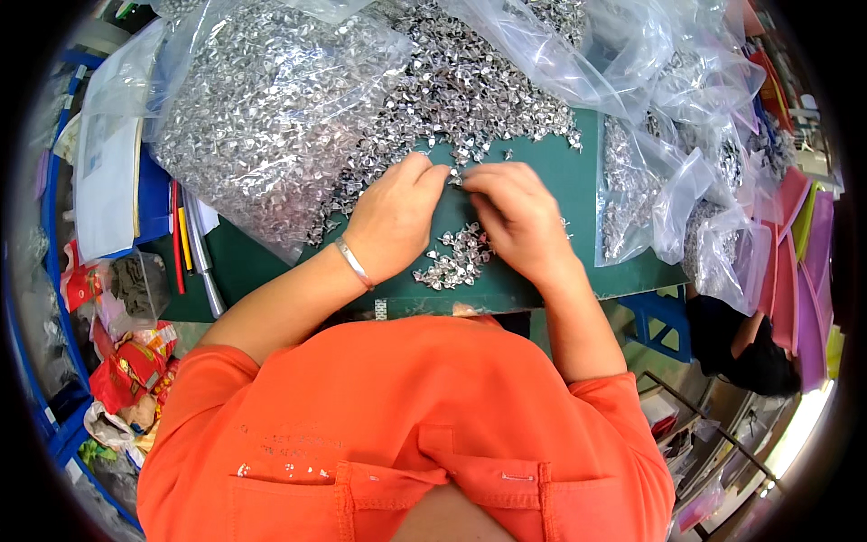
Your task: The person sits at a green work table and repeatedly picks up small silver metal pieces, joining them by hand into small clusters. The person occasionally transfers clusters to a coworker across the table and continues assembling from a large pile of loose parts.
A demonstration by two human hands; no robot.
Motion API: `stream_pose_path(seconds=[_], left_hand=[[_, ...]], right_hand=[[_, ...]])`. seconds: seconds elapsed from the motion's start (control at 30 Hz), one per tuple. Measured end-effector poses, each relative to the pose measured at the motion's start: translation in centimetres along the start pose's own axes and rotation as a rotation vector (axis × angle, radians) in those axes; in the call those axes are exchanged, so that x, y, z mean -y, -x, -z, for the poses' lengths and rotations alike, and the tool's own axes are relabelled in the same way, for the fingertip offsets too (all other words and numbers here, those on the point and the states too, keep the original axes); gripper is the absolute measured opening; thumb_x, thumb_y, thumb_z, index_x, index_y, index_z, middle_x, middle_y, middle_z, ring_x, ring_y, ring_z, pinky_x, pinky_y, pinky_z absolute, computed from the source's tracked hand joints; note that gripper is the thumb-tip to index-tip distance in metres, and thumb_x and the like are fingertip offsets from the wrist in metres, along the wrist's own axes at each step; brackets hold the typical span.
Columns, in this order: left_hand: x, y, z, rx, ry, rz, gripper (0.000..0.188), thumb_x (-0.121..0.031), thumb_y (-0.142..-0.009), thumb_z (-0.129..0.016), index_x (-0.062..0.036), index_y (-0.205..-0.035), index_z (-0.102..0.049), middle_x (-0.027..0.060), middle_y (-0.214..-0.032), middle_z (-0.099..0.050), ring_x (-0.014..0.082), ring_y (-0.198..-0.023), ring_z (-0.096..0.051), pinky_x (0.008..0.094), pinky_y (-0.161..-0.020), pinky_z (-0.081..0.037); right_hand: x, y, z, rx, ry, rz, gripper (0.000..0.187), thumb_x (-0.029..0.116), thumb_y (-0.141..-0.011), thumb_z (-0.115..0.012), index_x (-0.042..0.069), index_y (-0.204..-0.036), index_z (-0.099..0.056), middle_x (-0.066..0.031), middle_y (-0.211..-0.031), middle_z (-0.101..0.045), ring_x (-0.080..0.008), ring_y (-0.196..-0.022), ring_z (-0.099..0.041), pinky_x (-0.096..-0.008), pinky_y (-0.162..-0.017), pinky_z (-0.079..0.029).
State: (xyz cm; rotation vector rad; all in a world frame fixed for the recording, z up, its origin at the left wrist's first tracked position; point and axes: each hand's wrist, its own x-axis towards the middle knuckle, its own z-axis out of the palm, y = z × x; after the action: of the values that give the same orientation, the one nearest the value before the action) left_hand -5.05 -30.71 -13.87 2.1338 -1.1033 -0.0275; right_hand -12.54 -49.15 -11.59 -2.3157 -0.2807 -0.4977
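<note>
My left hand [390, 217] and my right hand [522, 215] meet over the green table, fingertips drawn together. Between them shows a small shiny metal part [454, 177], pinched at the fingertips; its exact shape is too small to tell. Just below the hands lies a little pile of similar silver metal parts [456, 260], partly beside my right palm. Beyond the fingertips spreads a large loose heap of the same kind of parts [461, 95]. A clear plastic bag [271, 117] full of them lies to the left of the heap.
More clear bags of metal parts [632, 190] lie at the right. Left of the big bag are a red pen [177, 239], a yellow pen [185, 237], a grey tapered rod [203, 257] and papers [107, 181]. A blue stool [659, 323] stands below the table's right edge; another person [745, 348] is nearby.
</note>
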Motion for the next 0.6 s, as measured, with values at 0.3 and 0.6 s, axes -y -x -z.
stream_pose_path(seconds=[0.3, 0.6], left_hand=[[-0.1, -0.1, 1.5, 0.021, 0.129, 0.021, 0.02, 0.004, -0.085, -0.066, -0.0013, -0.105, -0.064, 0.014, -0.095, -0.06, 0.0351, -0.089, -0.063, 0.0412, -0.077, -0.053], [0.1, -1.6, -0.6, 0.058, -0.113, -0.114, 0.015, -0.001, -0.083, -0.068, -0.0066, -0.096, -0.067, 0.0075, -0.092, -0.061, 0.031, -0.086, -0.061, 0.0422, -0.075, -0.047]], right_hand=[[-1.1, 0.9, 0.3, 0.029, -0.034, -0.213, 0.014, -0.003, -0.084, -0.068, 0.002, -0.097, -0.066, -0.014, -0.092, -0.068, -0.0355, -0.088, -0.064, -0.042, -0.078, -0.052], [-1.0, 1.1, -0.3, -0.052, -0.037, -0.251, 0.015, -0.004, -0.083, -0.07, 0.003, -0.096, -0.065, -0.0126, -0.09, -0.067, -0.0338, -0.087, -0.064, -0.0412, -0.076, -0.052]])
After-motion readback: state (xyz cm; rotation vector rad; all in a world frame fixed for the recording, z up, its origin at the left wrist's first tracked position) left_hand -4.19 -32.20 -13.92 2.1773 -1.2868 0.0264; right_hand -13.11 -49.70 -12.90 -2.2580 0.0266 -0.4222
